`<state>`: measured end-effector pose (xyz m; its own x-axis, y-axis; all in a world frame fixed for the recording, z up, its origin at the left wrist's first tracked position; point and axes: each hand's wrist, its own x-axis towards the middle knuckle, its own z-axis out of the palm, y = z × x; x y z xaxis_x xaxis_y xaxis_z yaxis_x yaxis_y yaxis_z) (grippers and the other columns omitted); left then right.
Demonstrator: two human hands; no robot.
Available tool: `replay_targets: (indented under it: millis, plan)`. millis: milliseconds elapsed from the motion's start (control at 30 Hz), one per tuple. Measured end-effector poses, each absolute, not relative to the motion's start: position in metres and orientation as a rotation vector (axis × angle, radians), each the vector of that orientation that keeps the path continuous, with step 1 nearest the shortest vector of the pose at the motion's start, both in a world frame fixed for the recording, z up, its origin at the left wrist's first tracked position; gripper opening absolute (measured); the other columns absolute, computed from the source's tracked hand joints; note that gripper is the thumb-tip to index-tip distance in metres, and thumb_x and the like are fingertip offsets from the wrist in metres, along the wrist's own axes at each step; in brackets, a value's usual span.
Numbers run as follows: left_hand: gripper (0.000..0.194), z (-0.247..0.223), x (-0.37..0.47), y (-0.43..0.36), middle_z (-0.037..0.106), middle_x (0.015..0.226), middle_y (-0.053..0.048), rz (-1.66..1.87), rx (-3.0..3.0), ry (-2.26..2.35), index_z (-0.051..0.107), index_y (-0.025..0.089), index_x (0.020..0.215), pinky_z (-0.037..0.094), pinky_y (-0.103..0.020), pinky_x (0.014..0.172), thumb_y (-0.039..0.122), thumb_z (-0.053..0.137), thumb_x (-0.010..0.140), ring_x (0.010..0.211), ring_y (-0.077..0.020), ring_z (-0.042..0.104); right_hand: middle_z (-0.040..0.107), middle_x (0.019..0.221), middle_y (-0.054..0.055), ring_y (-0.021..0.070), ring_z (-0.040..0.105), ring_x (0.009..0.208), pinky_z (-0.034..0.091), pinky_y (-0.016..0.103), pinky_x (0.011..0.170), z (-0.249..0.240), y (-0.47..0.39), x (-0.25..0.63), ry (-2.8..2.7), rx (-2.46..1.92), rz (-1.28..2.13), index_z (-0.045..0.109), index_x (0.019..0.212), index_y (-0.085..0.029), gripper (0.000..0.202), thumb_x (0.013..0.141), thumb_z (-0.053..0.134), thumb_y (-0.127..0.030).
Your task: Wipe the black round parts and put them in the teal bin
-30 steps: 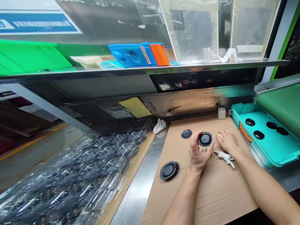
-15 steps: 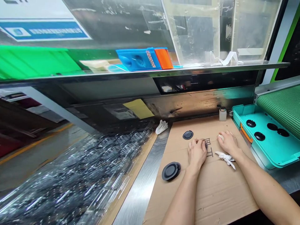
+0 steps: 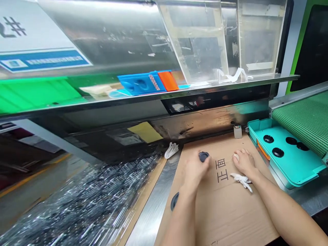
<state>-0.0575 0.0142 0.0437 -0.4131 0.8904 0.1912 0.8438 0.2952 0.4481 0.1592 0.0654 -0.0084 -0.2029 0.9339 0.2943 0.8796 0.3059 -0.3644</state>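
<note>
Dark flanged disc [image 3: 204,156]: at left hand [image 3: 196,168], between thumb side and forefinger side, beyond the palm; most of its near rim hidden by the hand.
Left grip: hand bent toward the disc, motion-blurred; cannot tell whether it pinches or only touches.
Right grip: right hand [image 3: 244,163] palm down on the cardboard sheet [image 3: 217,212], fingers bent over a small off-white item [image 3: 236,156]; cannot tell how firmly.
Other disc: second dark disc [image 3: 174,201] near the sheet's left edge, partly covered by left forearm [image 3: 183,212].
Printed characters [image 3: 220,171]: black, on the sheet between the two hands.
White glove [image 3: 242,181]: crumpled, on the sheet just nearer the wearer than the right hand.
White bottle [image 3: 237,131]: upright, dark top, at the sheet's far edge.
Teal tray [image 3: 294,171]: right of the sheet, black round parts [image 3: 278,152] spread inside; green conveyor belt [image 3: 304,116] beside it, overhanging its far side.
White cloth [image 3: 171,150]: bunched beyond the sheet's far left corner, by the clear plastic wrap [image 3: 102,201].
In the way: left forearm over the second dark disc; off-white item mostly under right fingers.
</note>
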Motion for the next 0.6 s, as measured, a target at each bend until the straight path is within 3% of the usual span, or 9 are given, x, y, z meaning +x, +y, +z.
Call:
replay_targets:
  millis: [133,300,467,600]
  plan:
    - [0.071,0.052,-0.087,0.044,0.067,0.124,-0.024,0.496,1.535,2.605,0.055,0.015,0.135,0.049,-0.049,0.090,0.062,0.056,0.082,0.115,-0.0428,0.062,0.063,0.109,0.007,0.0224,0.054,0.107,0.036,0.032,0.092,-0.008,0.064,0.157,-2.121,-1.624,0.205,0.065,0.109,-0.025,0.024,0.098,0.047,-0.037]
    - [0.060,0.037,-0.096,0.069,0.069,0.120,-0.023,0.186,1.718,2.503,0.064,0.011,0.119,0.049,-0.043,0.093,0.060,0.049,0.086,0.116,-0.0383,0.063,0.063,0.110,0.008,0.0231,0.054,0.107,0.037,0.034,0.091,-0.010,0.066,0.154,-2.101,-1.638,0.244,0.065,0.110,-0.024,0.025,0.097,0.049,-0.038]
    - [0.062,0.024,-0.119,0.084,0.064,0.132,-0.022,0.076,1.983,2.323,0.059,0.009,0.129,0.045,-0.039,0.102,0.049,0.052,0.083,0.122,-0.0352,0.061,0.063,0.109,0.009,0.0246,0.055,0.106,0.041,0.037,0.090,-0.012,0.064,0.150,-2.082,-1.612,0.246,0.066,0.110,-0.022,0.025,0.095,0.050,-0.036]
    - [0.074,0.022,-0.148,0.100,0.064,0.130,-0.023,0.099,2.019,2.140,0.055,0.007,0.132,0.045,-0.041,0.102,0.051,0.058,0.072,0.120,-0.0366,0.062,0.063,0.108,0.010,0.0259,0.056,0.106,0.044,0.039,0.090,-0.013,0.065,0.146,-2.052,-1.592,0.284,0.067,0.105,-0.020,0.025,0.092,0.053,-0.036]
